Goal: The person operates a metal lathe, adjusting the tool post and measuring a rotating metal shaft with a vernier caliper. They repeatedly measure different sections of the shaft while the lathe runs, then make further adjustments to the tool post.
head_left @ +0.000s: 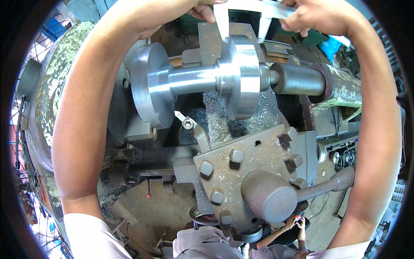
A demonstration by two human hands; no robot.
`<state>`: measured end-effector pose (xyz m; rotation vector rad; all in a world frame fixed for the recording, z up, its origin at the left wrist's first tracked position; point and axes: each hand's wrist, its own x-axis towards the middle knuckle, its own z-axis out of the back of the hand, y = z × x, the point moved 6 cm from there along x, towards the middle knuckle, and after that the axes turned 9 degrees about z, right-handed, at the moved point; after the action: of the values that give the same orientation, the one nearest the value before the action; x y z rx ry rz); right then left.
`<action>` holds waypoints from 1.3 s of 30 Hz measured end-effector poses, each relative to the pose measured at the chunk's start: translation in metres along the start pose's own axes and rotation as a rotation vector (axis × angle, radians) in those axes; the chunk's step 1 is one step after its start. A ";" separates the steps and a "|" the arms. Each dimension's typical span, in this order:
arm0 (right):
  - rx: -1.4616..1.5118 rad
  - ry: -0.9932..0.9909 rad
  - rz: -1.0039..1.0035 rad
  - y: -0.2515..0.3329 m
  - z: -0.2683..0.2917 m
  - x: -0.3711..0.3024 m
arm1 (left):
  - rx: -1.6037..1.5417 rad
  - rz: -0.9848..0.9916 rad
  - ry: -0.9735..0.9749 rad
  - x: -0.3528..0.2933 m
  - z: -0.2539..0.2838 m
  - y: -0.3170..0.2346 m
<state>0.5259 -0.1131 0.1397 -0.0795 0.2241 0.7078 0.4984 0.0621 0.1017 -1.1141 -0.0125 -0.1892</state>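
Observation:
A vernier caliper (pixel 221 20) spans the top of the view, its jaws pointing down on either side of the far rim of the right-hand flange; whether they touch the metal I cannot tell. My left hand (pixel 202 10) pinches the caliper near its left jaw, partly cut off by the upper edge. On the right, my right hand (pixel 312 18) has its fingers curled round the caliper's beam by the sliding jaw. Below lies a shiny turned steel shaft (pixel 194 80) with a thick flange at each end, mounted horizontally in a lathe.
A tailstock quill (pixel 299 80) supports the shaft's right end. Nearer me, a tool post (pixel 233 172) carries square-headed bolts, a lever handle (pixel 269 196) and a cutting tool (pixel 188 123). Metal chips (pixel 217 116) lie beneath the shaft. Another person's hands (pixel 297 222) show at the bottom.

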 end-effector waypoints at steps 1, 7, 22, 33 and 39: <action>0.026 0.012 -0.004 0.000 0.000 -0.002 | -0.003 -0.003 0.008 -0.002 -0.002 0.000; -0.090 0.029 0.110 0.012 -0.013 -0.009 | 0.040 0.043 0.068 -0.016 -0.011 -0.011; 0.315 0.421 0.108 -0.014 -0.052 0.020 | 0.342 0.149 0.233 -0.020 -0.019 -0.006; 0.298 0.462 0.153 -0.011 -0.051 0.020 | 0.505 0.289 0.097 -0.022 -0.029 -0.012; 0.260 0.472 0.127 -0.013 -0.060 0.023 | 0.601 0.428 0.003 -0.018 -0.029 -0.006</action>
<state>0.5403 -0.1170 0.0763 0.0178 0.7762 0.7738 0.4774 0.0358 0.0926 -0.4967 0.1618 0.1900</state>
